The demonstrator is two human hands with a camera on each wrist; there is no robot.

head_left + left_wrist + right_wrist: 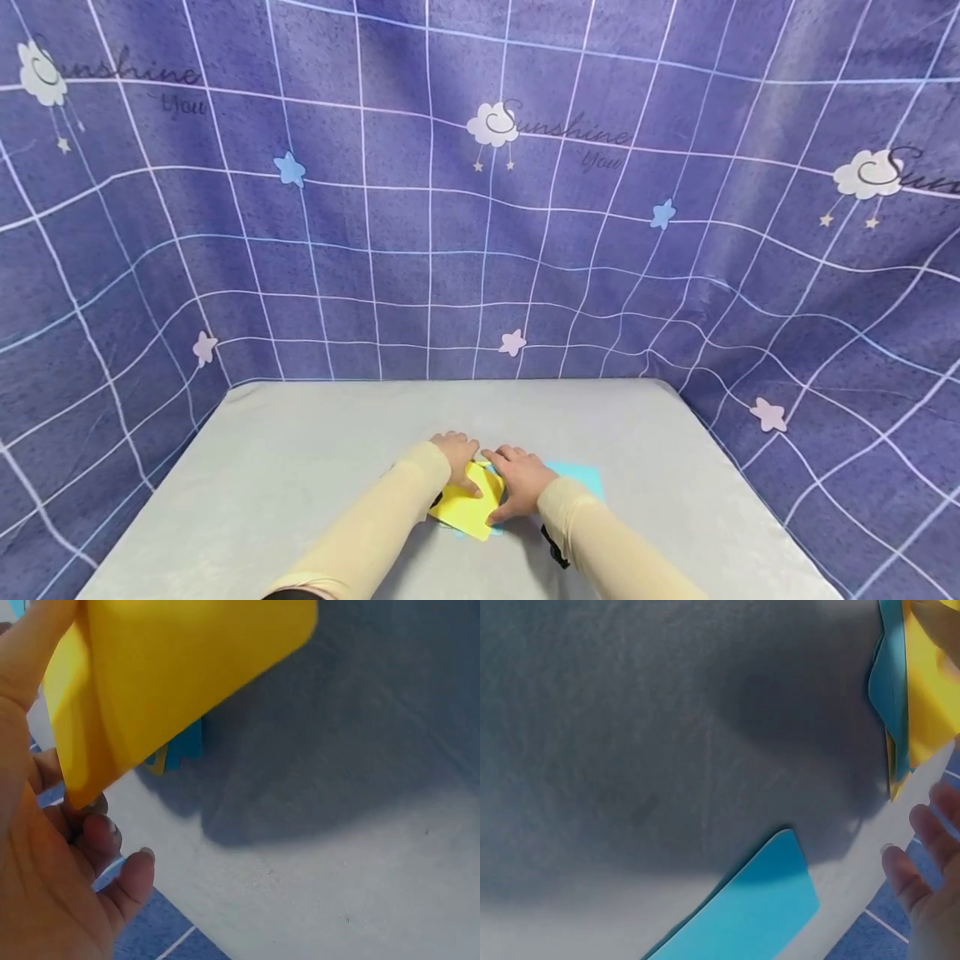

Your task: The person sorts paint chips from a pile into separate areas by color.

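Observation:
A yellow sheet (467, 507) with smooth edges lies between the two hands, tilted above the table in the left wrist view. My left hand (456, 458) pinches its left side, the thumb across the face and the fingers curled at the edge. At the opposite side my right hand (522, 481) holds the sheet, thumb on its near corner; the other fingers (907, 877) spread loosely apart from it. Under the yellow sheet, blue pieces (889, 694) and another yellow piece (891, 769) peek out, mostly hidden.
A separate light blue piece (583, 477) lies flat on the grey tabletop (315, 450), just beyond the right hand. Purple-blue grid-patterned cloth (420, 217) hangs behind the table and along both sides.

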